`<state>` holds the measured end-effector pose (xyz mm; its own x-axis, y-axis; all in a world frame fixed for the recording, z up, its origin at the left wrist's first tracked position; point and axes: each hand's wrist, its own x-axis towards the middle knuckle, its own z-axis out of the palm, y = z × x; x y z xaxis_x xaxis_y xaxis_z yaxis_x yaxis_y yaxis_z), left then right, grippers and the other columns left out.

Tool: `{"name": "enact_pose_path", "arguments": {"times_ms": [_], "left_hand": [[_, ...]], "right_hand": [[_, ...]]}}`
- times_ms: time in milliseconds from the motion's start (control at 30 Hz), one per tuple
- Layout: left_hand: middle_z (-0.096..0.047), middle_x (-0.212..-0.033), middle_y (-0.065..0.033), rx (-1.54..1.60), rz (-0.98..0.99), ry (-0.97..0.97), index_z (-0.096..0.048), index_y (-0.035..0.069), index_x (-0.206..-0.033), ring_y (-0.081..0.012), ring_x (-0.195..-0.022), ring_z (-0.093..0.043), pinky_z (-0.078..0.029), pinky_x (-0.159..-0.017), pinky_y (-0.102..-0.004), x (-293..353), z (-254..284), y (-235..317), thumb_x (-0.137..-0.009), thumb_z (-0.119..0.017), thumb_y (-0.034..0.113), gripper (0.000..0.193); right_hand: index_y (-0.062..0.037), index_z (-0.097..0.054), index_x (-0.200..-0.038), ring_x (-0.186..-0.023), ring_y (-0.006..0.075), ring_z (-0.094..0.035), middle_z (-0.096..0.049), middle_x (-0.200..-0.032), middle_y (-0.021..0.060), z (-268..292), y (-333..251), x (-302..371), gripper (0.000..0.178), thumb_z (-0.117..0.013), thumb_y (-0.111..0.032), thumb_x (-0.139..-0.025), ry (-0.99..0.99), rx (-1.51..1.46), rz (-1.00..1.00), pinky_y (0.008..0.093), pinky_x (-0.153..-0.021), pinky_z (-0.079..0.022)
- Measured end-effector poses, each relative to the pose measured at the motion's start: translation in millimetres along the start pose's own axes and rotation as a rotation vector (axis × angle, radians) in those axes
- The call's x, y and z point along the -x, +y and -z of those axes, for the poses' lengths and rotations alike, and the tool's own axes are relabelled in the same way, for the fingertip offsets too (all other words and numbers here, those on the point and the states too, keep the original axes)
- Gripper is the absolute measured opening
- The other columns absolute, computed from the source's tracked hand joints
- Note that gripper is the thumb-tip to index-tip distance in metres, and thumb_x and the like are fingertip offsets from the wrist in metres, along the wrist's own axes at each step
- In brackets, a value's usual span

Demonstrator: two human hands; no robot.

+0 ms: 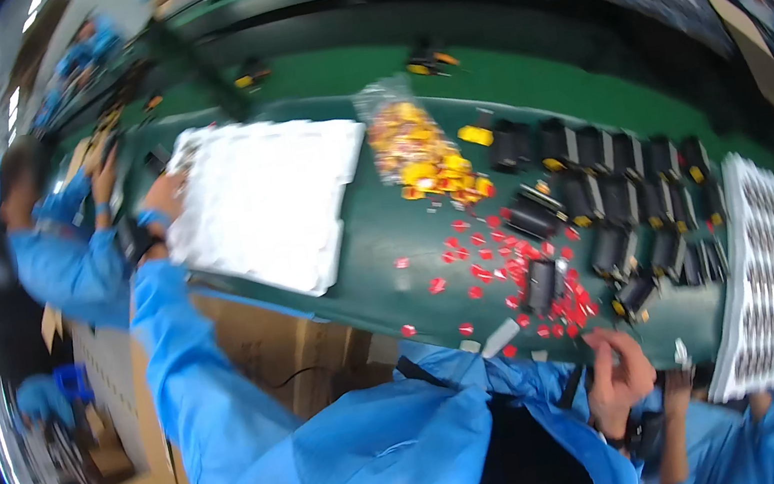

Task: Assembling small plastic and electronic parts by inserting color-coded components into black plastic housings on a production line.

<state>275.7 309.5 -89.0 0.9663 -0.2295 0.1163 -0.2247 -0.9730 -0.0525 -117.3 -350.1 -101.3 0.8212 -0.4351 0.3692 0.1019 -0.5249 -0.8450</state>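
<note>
My left hand is at the left edge of a white tray, near small dark bits at its corner. The fingers are blurred, so their grip is unclear. At the table's front edge, my right hand is closed, thumb and forefinger drawn together beside a scatter of small red pieces. Anything in that pinch is too small to make out. A black housing lies among the red pieces. Several more black housings, some with yellow parts, stand in rough rows to the right.
A clear bag spills yellow and orange pieces on the green table. At right lies a white tray holding rows of dark parts. Co-workers in blue sit at left and lower right. Cardboard boxes stand below the table.
</note>
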Motion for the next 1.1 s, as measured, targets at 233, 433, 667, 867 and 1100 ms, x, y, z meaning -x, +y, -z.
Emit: {"name": "enact_pose_path", "arguments": {"times_ms": [233,433,667,867,1100], "left_hand": [[-0.066,-0.092,-0.0212,-0.352,-0.048,0.044,-0.065,0.015,-0.128,-0.0385,-0.082,-0.064,-0.052,-0.071,-0.0509,-19.5,-52.9,-54.6,-0.09,-0.052,0.007,0.041],[-0.068,-0.107,-0.0273,0.036,-0.316,0.209,-0.061,0.001,-0.132,-0.0437,-0.103,-0.062,-0.049,-0.093,-0.0481,-8.9,-61.8,-130.1,-0.089,-0.06,0.016,0.046],[-0.065,-0.114,-0.027,-0.059,-0.06,0.412,-0.061,0.003,-0.133,-0.0428,-0.108,-0.06,-0.048,-0.094,-0.0462,15.7,-44.8,-54.5,-0.09,-0.058,0.013,0.043],[-0.062,-0.121,-0.0268,-0.126,-0.028,0.471,-0.061,0.004,-0.133,-0.0421,-0.111,-0.059,-0.048,-0.095,-0.0447,26.8,-37.0,-84.3,-0.091,-0.057,0.01,0.042],[-0.056,-0.131,-0.0217,-0.02,0.06,0.489,-0.06,0.005,-0.131,-0.0393,-0.119,-0.054,-0.044,-0.1,-0.0424,11.7,-52.6,-38.5,-0.094,-0.06,0.011,0.038]], "right_hand": [[0.0023,-0.067,-0.09,-0.071,0.0256,-0.069,-0.07,-0.081,0.0133,-15.2,19.6,13.8,0.009,-0.065,0.006,-0.083,-0.016,0.04,0.05,0.0321,-0.065,-0.053],[0.0031,-0.064,-0.1,-0.074,0.0312,-0.066,-0.066,-0.085,0.016,-22.3,39.8,21.4,0.018,-0.065,0.005,-0.082,0.065,-0.125,0.086,0.0381,-0.066,-0.052],[0.0037,-0.062,-0.097,-0.067,0.0266,-0.064,-0.064,-0.081,0.0151,-31.9,40.8,23.1,0.012,-0.062,0.005,-0.085,0.133,-0.144,0.094,0.0355,-0.061,-0.049],[0.0023,-0.064,-0.096,-0.069,0.028,-0.066,-0.067,-0.085,0.0154,-33.4,39.7,21.4,0.014,-0.064,0.004,-0.082,0.121,-0.139,0.085,0.0351,-0.061,-0.052],[0.0015,-0.065,-0.096,-0.064,0.0204,-0.065,-0.066,-0.08,0.0124,-28.0,34.4,18.6,0.015,-0.065,0.007,-0.083,0.101,-0.101,-0.055,0.0295,-0.058,-0.05]]}}
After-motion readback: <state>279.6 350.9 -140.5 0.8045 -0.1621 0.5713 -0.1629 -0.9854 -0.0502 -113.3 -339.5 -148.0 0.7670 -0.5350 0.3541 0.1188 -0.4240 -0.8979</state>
